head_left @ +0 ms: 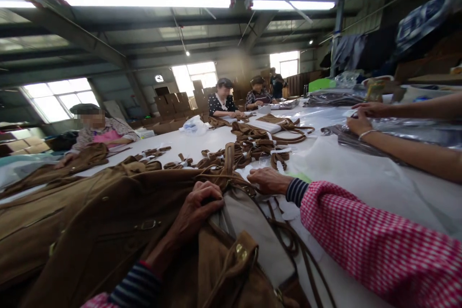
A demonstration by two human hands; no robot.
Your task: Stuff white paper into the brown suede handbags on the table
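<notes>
My left hand (197, 209) grips the edge of a brown suede bag (119, 231) and the pale grey stuffing (252, 231) inside its mouth. My right hand (269, 180), in a pink checked sleeve over a striped cuff, lies knuckles-up on the white table (378, 178), fingers curled on the thin brown straps (252, 187) at the bag's top. A brass buckle (241, 251) shows on the bag's near strap. Whether the right hand truly pinches a strap is hard to tell.
Loose brown straps (260, 147) lie in piles across the table's middle. A co-worker's bare forearms (397, 147) reach in from the right over clear plastic bags (415, 130). Other people sit at the left (96, 130) and far end (224, 103). More brown bags (43, 187) lie left.
</notes>
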